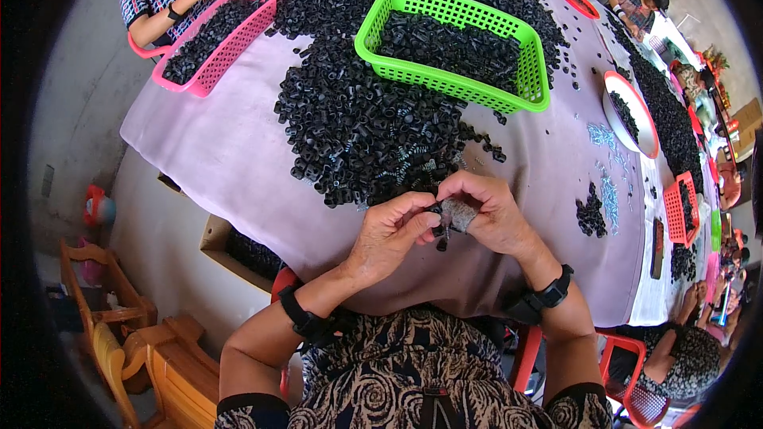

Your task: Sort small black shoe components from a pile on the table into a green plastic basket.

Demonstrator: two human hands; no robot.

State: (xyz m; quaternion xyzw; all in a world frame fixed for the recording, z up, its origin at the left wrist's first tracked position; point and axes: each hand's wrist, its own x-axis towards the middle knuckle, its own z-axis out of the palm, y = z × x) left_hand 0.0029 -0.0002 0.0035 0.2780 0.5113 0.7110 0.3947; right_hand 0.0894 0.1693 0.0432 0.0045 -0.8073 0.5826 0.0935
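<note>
I saw a slight gloss on the black plastic of the heaped small parts point(338, 139), smooth plastic in the green basket point(461, 94) and shiny metal in the coiled springs point(409, 155). The tablecloth point(214, 159) looked like smooth cloth, the 2 wrist straps point(299, 311) matt, the furniture point(179, 369) glossy wood.

A small black part point(435, 209) sits in the left grip point(387, 237).
</note>
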